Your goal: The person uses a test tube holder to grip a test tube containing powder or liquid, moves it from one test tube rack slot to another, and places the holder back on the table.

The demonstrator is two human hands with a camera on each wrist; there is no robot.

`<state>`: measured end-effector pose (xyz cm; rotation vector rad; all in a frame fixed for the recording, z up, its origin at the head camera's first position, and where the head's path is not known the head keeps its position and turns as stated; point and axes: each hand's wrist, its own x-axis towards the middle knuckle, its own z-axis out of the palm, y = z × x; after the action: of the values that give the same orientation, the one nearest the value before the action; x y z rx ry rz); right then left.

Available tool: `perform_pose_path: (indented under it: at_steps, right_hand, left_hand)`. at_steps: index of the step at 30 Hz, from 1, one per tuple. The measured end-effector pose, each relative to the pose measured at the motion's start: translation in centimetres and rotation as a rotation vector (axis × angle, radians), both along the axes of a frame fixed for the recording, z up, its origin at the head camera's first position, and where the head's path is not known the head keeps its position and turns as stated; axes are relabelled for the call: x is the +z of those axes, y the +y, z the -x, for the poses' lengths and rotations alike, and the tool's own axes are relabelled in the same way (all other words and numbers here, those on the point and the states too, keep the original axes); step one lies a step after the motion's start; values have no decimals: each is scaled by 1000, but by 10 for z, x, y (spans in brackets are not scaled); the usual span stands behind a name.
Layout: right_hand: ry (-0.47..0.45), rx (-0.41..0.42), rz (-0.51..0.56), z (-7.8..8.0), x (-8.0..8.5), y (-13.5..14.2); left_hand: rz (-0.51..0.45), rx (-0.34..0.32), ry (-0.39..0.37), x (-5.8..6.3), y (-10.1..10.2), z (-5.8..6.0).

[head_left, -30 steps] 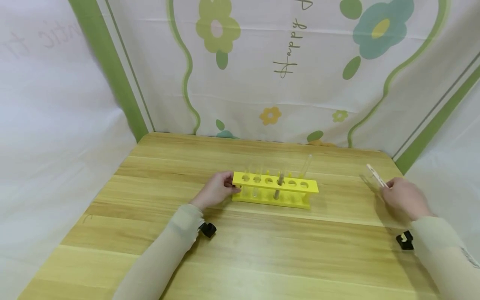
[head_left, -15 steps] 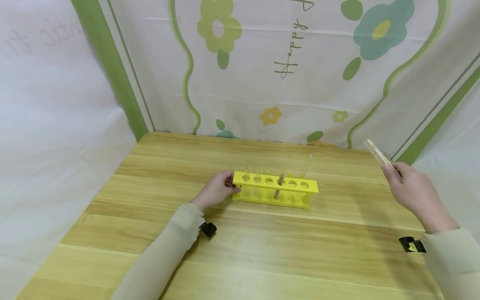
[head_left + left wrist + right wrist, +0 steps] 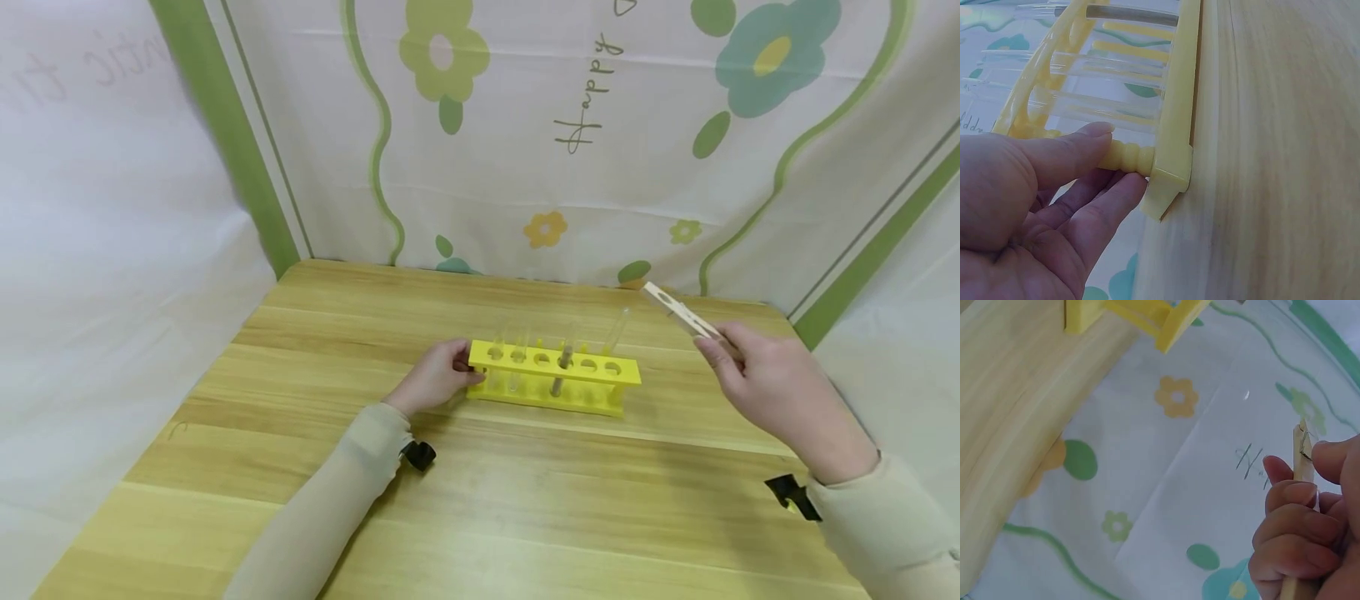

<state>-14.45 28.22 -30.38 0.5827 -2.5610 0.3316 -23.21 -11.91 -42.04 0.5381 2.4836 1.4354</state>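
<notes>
A yellow test tube rack (image 3: 529, 367) stands on the table. My left hand (image 3: 435, 379) grips its left end; in the left wrist view, thumb and fingers pinch the ridged end post (image 3: 1129, 156). Two clear test tubes sit in the holes at that end, and a test tube with dark grey content (image 3: 557, 386) stands farther right. Another clear test tube (image 3: 617, 331) leans on a peg at the rack's right rear. My right hand (image 3: 780, 387) holds a wooden test tube holder (image 3: 678, 308) in the air, its tip pointing up and left toward the rack.
The wood-grain table (image 3: 480, 508) reaches back to a white cloth (image 3: 480, 167) printed with flowers. More cloth hangs at the left and right sides. A black wrist camera (image 3: 417, 455) sits at the left cuff.
My right hand has risen from low over the table's right side, then swung left toward the rack with the test tube holder. The left hand and rack have stayed in place.
</notes>
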Motion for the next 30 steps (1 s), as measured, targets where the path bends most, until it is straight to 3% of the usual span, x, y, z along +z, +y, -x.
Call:
perform_pose_path:
  at_steps: [3,12,22,30]
  right_hand:
    - [51,40,-34,1,-1,-9]
    - [39,67,-76,7,-7,-32]
    - [147,123,-79,19,-12,-52]
    - [125,115,-70,27,-18,-61]
  left_hand:
    - [2,2,6,0,0,0]
    - [-2,6,2,1,1,0]
    - [16,10,20,1,1,1]
    - [18,14,27,0,1,2]
